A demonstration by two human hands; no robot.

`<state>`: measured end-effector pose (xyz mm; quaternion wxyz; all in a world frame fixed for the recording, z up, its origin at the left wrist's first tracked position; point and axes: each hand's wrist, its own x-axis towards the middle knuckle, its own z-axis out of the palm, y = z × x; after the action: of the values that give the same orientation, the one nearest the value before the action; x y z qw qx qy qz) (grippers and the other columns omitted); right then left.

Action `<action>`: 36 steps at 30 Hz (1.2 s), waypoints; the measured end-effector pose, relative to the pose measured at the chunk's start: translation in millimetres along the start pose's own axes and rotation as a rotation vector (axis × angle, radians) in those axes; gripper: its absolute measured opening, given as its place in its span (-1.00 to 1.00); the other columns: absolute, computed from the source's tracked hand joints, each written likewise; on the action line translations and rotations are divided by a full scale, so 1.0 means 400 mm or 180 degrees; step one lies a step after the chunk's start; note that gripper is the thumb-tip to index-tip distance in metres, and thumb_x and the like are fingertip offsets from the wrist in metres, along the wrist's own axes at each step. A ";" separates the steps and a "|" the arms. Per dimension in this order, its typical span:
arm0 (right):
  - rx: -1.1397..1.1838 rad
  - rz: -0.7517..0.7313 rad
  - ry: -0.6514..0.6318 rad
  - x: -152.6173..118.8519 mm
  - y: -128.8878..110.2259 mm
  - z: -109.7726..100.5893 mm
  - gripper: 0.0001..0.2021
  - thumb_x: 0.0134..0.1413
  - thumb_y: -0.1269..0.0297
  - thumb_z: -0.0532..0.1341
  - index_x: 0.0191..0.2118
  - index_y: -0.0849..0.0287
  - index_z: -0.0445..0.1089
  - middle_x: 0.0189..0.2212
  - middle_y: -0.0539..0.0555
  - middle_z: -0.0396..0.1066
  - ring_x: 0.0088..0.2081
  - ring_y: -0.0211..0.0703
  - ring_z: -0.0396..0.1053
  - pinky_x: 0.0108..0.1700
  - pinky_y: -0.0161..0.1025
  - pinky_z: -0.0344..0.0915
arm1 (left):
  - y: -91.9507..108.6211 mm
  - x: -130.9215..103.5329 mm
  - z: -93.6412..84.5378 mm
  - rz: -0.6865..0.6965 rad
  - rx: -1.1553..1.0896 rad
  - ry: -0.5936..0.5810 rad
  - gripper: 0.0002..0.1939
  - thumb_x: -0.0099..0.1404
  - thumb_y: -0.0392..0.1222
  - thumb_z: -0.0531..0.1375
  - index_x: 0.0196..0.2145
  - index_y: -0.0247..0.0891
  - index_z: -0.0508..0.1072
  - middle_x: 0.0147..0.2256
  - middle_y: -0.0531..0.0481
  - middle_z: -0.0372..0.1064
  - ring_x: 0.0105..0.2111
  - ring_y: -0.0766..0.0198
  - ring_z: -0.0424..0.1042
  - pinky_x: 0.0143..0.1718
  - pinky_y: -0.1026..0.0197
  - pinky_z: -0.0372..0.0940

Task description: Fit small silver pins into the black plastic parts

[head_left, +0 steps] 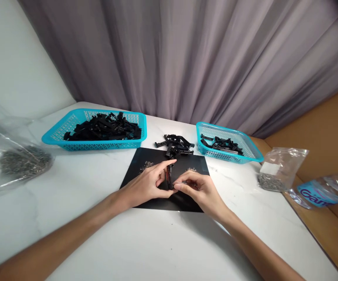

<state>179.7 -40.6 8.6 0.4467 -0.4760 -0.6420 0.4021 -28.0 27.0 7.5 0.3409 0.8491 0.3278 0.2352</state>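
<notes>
Over the black mat [157, 203], my left hand [149, 183] grips a slim black plastic part [170, 175] between thumb and fingers, holding it lengthwise away from me. At the part's near end, my right hand [196, 185] pinches a thin, light-coloured piece, too small to name, against or close to the part. Small metal pieces lie in a left pile [147, 166] and a right pile [191, 170] on the mat, partly hidden behind my hands. Just beyond the mat's far edge is a heap of similar black plastic parts [176, 145].
A blue basket [98, 146] full of black parts stands at the back left, a second blue basket [230, 156] with fewer at the back right. Bags of metal pieces lie at left [25, 162] and right [271, 181]. A plastic bottle [318, 193] lies near the right edge.
</notes>
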 end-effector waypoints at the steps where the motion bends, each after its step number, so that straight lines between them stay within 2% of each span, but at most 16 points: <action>1: 0.0011 0.0007 -0.0003 -0.001 -0.002 0.005 -0.87 0.20 0.21 0.35 -0.31 0.13 0.58 -0.35 0.02 0.51 -0.32 -0.20 0.37 -0.32 -0.28 0.22 | 0.001 0.000 -0.001 -0.0018 0.0022 -0.0009 -0.18 0.21 -0.07 0.35 0.36 -0.14 0.16 -0.44 0.20 0.18 -0.46 0.33 0.23 -0.38 0.25 0.21; 7: -0.0278 -0.0094 -0.0148 -0.005 0.006 0.010 -0.89 0.22 0.24 0.36 -0.30 0.12 0.60 -0.36 0.02 0.51 -0.36 -0.21 0.34 -0.35 -0.25 0.18 | -0.003 -0.001 0.006 -0.0098 0.0079 -0.0074 -0.17 0.13 -0.22 0.35 0.34 -0.14 0.21 -0.46 0.20 0.20 -0.44 0.31 0.28 -0.36 0.24 0.25; 15: -0.0667 -0.0431 -0.0607 -0.009 0.007 -0.013 -0.90 0.31 0.25 0.29 -0.21 0.06 0.58 -0.26 0.02 0.53 -0.21 -0.13 0.41 -0.14 -0.18 0.28 | 0.004 0.000 0.019 -0.0141 0.0132 -0.0155 -0.21 0.11 -0.27 0.34 0.30 -0.18 0.27 -0.45 0.18 0.26 -0.42 0.27 0.33 -0.34 0.22 0.29; 19: -0.0904 -0.0497 -0.0615 -0.010 0.004 -0.016 -0.92 0.33 0.30 0.27 -0.22 0.05 0.53 -0.23 0.00 0.54 -0.16 -0.12 0.41 -0.04 -0.14 0.26 | 0.008 0.003 0.019 -0.0048 -0.0160 -0.0273 -0.24 0.18 -0.18 0.35 0.29 -0.24 0.23 -0.44 0.17 0.33 -0.41 0.26 0.39 -0.28 0.19 0.33; 23: -0.1105 -0.0584 -0.0567 -0.015 -0.001 -0.015 -0.91 0.36 0.30 0.24 -0.21 0.05 0.49 -0.22 0.00 0.54 -0.16 -0.12 0.39 -0.05 -0.14 0.25 | 0.001 0.006 0.011 0.0089 -0.0524 -0.0440 -0.26 0.22 -0.18 0.32 0.31 -0.21 0.17 -0.39 0.15 0.40 -0.38 0.28 0.45 -0.22 0.18 0.37; 27: -0.1236 -0.0804 -0.0407 -0.022 -0.006 -0.013 -0.93 0.38 0.33 0.22 -0.20 0.08 0.44 -0.21 0.01 0.54 -0.18 -0.13 0.37 -0.02 -0.12 0.23 | -0.003 0.005 0.004 0.0186 -0.0296 -0.0203 -0.24 0.18 -0.21 0.34 0.29 -0.19 0.22 -0.36 0.13 0.40 -0.39 0.27 0.44 -0.24 0.17 0.40; 29: -0.1347 -0.0916 -0.0356 -0.026 -0.007 -0.010 -0.92 0.39 0.33 0.20 -0.19 0.09 0.43 -0.21 0.03 0.53 -0.21 -0.13 0.35 -0.06 -0.13 0.24 | 0.001 0.003 0.002 0.0353 0.0141 0.0026 -0.25 0.14 -0.21 0.36 0.27 -0.20 0.26 -0.29 0.06 0.40 -0.33 0.23 0.44 -0.19 0.13 0.42; 32: -0.1534 -0.1070 -0.0308 -0.032 -0.009 -0.006 -0.90 0.40 0.33 0.16 -0.17 0.10 0.42 -0.24 0.06 0.53 -0.25 -0.10 0.30 -0.16 -0.13 0.24 | 0.006 0.001 0.001 0.0625 0.0595 0.0310 -0.28 0.10 -0.19 0.37 0.22 -0.21 0.33 -0.03 -0.11 0.36 -0.06 0.08 0.44 0.04 0.01 0.40; 34: -0.1555 -0.1055 -0.0271 -0.035 -0.013 -0.005 -0.89 0.40 0.32 0.16 -0.16 0.09 0.43 -0.25 0.08 0.53 -0.27 -0.07 0.30 -0.18 -0.12 0.24 | 0.006 0.000 0.002 0.0725 0.0587 0.0390 -0.27 0.10 -0.20 0.38 0.22 -0.19 0.32 0.14 -0.17 0.27 0.11 0.00 0.37 0.16 -0.02 0.34; 36: -0.1407 -0.0889 -0.0287 -0.036 -0.021 -0.007 -0.89 0.38 0.30 0.17 -0.18 0.08 0.45 -0.25 0.08 0.54 -0.27 -0.08 0.31 -0.17 -0.11 0.26 | 0.001 -0.002 0.003 0.0755 0.0484 0.0363 -0.20 0.10 -0.23 0.38 0.28 -0.14 0.25 0.18 -0.14 0.27 0.15 0.01 0.36 0.19 -0.02 0.33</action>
<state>182.4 -56.1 14.4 0.3540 -0.4504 -0.7930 0.2073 -27.6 25.5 6.8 0.2263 0.8905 0.2609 0.2962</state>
